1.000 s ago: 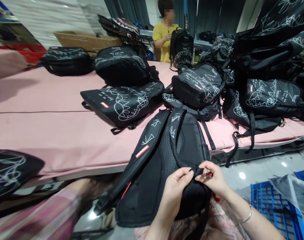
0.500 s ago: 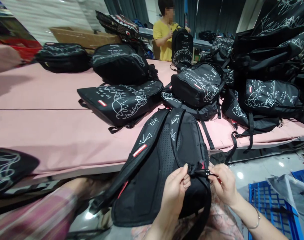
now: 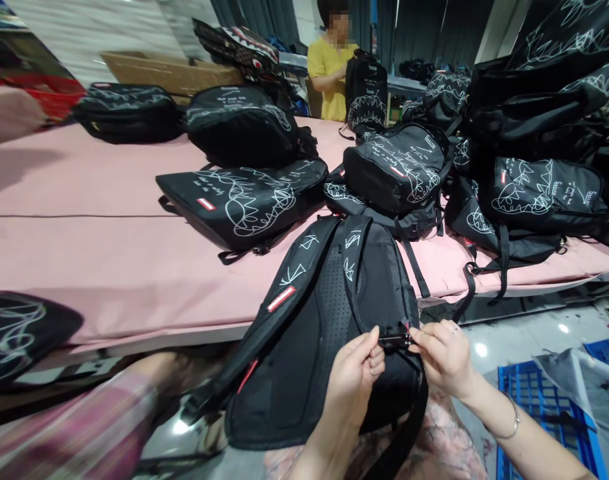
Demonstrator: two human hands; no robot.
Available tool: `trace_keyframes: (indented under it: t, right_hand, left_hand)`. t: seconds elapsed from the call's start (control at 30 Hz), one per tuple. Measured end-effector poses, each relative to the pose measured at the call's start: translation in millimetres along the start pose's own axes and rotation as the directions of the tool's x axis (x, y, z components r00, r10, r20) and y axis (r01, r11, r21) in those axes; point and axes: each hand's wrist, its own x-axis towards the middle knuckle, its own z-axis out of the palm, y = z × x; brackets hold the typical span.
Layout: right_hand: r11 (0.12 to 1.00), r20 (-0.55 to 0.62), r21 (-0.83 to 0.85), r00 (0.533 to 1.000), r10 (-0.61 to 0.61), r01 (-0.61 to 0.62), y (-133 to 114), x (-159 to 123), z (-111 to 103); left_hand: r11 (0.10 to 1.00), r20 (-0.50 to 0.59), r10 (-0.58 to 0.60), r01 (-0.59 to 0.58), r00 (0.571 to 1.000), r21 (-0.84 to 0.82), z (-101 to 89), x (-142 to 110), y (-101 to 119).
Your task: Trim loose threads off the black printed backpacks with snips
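A black backpack (image 3: 304,360) leans on the table edge with its padded back and shoulder straps toward me. White line drawings and a red label mark the straps. At its right side, my left hand (image 3: 357,370) is closed, thumb and fingers pinching the left end of a short black strap piece (image 3: 395,340). My right hand (image 3: 443,353) pinches the other end, where a small dark fitting with light dots shows; its exact kind is hard to make out. The piece is stretched level between both hands. A loose black strap (image 3: 409,427) hangs below them.
More black backpacks with white scribbles lie on the pink-covered table (image 3: 109,267), including one backpack (image 3: 254,200) ahead. A blue crate (image 3: 549,413) stands low at right. Someone's plaid-clothed leg (image 3: 84,427) is at lower left. A person in yellow (image 3: 329,73) handles a backpack behind the table.
My right hand has moved slightly left and up, closer to my left hand. The black piece between them now lies straighter. The backpack has hardly moved.
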Motion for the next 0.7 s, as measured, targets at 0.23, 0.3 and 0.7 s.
trace_keyframes:
  t: [0.23,0.3,0.7]
  right_hand:
    - [0.954,-0.007,0.228,0.979,0.203,-0.196,-5,1,-2]
    - [0.888,0.020,0.333,0.944,0.331,-0.318,-8,-3,-4]
    - [0.720,0.232,0.367,0.807,0.543,-0.589,-24,-13,-18]
  left_hand:
    - [0.999,-0.002,0.007,-0.007,1.000,-0.038,-0.6,2,-2]
    - [0.998,-0.020,0.025,-0.026,1.000,-0.062,-1.1,3,-3]
    - [0.987,0.100,0.134,-0.142,0.986,0.070,-6.2,-6,-8]
